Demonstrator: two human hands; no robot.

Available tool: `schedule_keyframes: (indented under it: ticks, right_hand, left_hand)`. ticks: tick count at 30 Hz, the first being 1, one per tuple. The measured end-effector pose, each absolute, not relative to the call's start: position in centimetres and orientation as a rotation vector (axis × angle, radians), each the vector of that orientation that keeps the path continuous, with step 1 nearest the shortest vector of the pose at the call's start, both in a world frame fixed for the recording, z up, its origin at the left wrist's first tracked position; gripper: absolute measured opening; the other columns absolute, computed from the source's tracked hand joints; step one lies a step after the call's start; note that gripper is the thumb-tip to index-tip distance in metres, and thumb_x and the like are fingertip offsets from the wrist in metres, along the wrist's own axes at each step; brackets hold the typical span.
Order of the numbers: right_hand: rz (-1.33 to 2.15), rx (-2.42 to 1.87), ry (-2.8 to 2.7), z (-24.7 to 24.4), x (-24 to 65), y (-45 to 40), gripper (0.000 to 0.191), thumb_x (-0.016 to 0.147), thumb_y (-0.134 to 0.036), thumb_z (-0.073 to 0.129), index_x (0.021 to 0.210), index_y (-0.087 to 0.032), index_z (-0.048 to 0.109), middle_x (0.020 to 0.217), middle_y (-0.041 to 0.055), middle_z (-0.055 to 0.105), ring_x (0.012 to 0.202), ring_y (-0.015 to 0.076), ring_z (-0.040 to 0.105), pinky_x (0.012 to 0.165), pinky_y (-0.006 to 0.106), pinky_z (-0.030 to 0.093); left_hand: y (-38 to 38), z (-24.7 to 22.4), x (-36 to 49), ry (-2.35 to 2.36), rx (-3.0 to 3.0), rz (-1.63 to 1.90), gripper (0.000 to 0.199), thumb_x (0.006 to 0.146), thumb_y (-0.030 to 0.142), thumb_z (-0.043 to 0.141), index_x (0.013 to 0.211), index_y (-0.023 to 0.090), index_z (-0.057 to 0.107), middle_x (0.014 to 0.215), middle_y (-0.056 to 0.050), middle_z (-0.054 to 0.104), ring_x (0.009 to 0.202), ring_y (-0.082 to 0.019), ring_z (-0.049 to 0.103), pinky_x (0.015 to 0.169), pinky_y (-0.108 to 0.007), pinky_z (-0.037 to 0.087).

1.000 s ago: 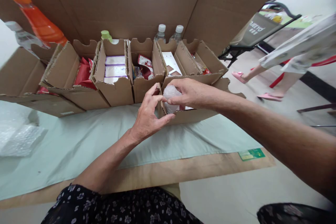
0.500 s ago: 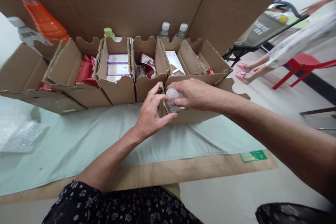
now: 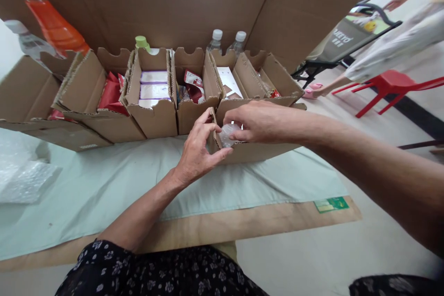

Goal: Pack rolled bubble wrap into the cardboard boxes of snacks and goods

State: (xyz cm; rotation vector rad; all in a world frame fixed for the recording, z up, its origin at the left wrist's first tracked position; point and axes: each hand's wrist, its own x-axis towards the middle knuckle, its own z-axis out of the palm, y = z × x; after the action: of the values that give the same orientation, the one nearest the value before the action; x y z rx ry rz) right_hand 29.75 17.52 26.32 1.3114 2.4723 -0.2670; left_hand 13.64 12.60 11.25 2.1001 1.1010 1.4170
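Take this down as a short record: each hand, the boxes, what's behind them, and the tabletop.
Left hand: at the left wall of the near box, thumb spread from fingers
Right hand: holds a translucent bundle at that box's opening
Back row: six open boxes side by side; red packet in second from left, white packs in third
Behind row: orange bottle at left, two white-capped bottles toward right
Tabletop: pale green cloth, bubble wrap at left

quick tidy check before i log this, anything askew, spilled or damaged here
Nothing looks spilled. The open brown cardboard boxes have rough, ragged top edges, so they look crudely cut. At far left, the tall orange plastic bottle appears tilted, though wide-angle lens stretch may explain that.
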Motion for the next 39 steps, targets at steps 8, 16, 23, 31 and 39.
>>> schedule_keyframes:
  ticks: [8, 16, 23, 31, 39]
  right_hand:
    - [-0.115, 1.356, 2.402, 24.3, 28.9, 18.3, 0.023, 0.087, -0.03, 0.065, 0.102, -0.02, 0.08, 0.086, 0.0076, 0.077, 0.08, 0.0224, 0.069, 0.063, 0.03, 0.035]
    - [-0.273, 1.198, 2.362, 24.8, 28.6, 18.3, 0.031, 0.087, -0.019, 0.055, 0.101, -0.013, 0.081, 0.088, 0.0116, 0.079, 0.072, 0.0189, 0.065, 0.062, 0.029, 0.037]
    - [-0.248, 1.277, 2.276, 23.8, 29.4, 19.0, 0.03, 0.085, -0.028, 0.065, 0.109, -0.024, 0.082, 0.098, 0.0083, 0.081, 0.083, 0.0234, 0.07, 0.063, 0.03, 0.037]
    - [-0.231, 1.285, 2.224, 23.1, 28.7, 19.3, 0.031, 0.088, -0.029, 0.064, 0.111, -0.022, 0.083, 0.1, 0.011, 0.081, 0.089, 0.0273, 0.072, 0.066, 0.032, 0.04]
    - [-0.456, 1.445, 2.417, 26.2, 32.3, 18.3, 0.033, 0.095, -0.04, 0.056, 0.109, -0.022, 0.08, 0.082, 0.0037, 0.077, 0.074, 0.02, 0.067, 0.068, 0.03, 0.041]
  left_hand:
    - [12.6, 11.2, 13.7, 1.127, 2.105, 1.418, 0.042, 0.083, 0.039, 0.084, 0.111, 0.022, 0.058, 0.16, -0.022, 0.048, 0.153, -0.035, 0.044, 0.12, -0.057, 0.043]
    - [12.6, 11.2, 13.8, 1.108, 2.088, 1.436, 0.04, 0.084, 0.037, 0.083, 0.112, 0.022, 0.058, 0.162, -0.022, 0.046, 0.153, -0.035, 0.044, 0.12, -0.057, 0.043]
    - [12.6, 11.2, 13.8, 1.11, 2.074, 1.408, 0.041, 0.083, 0.036, 0.084, 0.111, 0.023, 0.058, 0.164, -0.021, 0.044, 0.15, -0.034, 0.049, 0.119, -0.056, 0.045]
    - [12.7, 11.3, 13.8, 1.089, 2.082, 1.421, 0.04, 0.083, 0.034, 0.084, 0.111, 0.022, 0.058, 0.162, -0.022, 0.046, 0.152, -0.034, 0.045, 0.119, -0.056, 0.044]
    - [12.0, 11.0, 13.9, 1.125, 2.032, 1.405, 0.048, 0.088, 0.039, 0.079, 0.127, 0.024, 0.055, 0.162, -0.02, 0.045, 0.153, -0.036, 0.042, 0.118, -0.057, 0.045]
